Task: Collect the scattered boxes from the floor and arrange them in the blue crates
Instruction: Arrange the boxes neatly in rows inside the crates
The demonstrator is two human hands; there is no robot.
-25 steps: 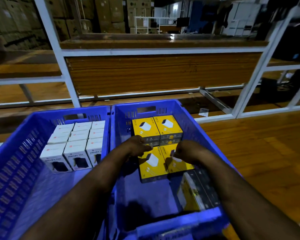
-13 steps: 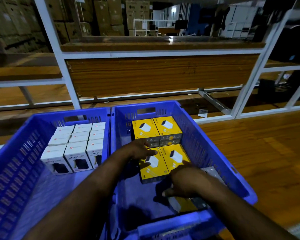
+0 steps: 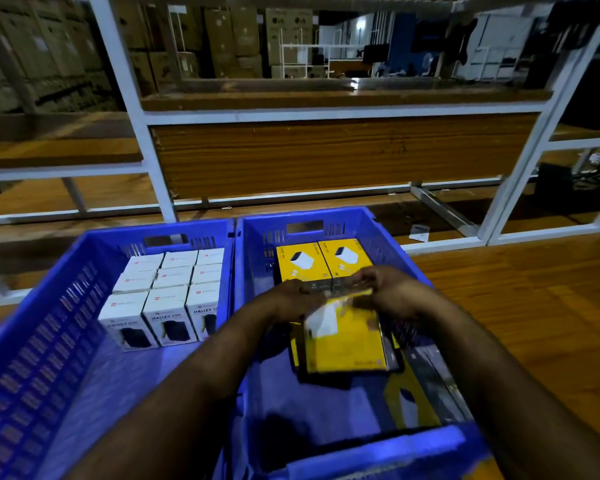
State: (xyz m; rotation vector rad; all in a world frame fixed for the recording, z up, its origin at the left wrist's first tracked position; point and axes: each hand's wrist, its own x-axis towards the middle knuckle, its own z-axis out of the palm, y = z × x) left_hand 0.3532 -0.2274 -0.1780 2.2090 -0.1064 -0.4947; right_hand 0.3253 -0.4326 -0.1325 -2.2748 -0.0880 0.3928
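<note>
Left hand (image 3: 293,299) and right hand (image 3: 387,292) pinch the far edge of a yellow box (image 3: 345,336) held over the right blue crate (image 3: 388,233), a light, rigid, likely slick-wrapped carton, best gripped by opposite side edges.

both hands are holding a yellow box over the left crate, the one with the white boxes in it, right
Not quite. The head view shows the left hand and right hand holding the yellow box over the right crate, above other yellow boxes. The white boxes sit in the left crate, untouched.
</note>
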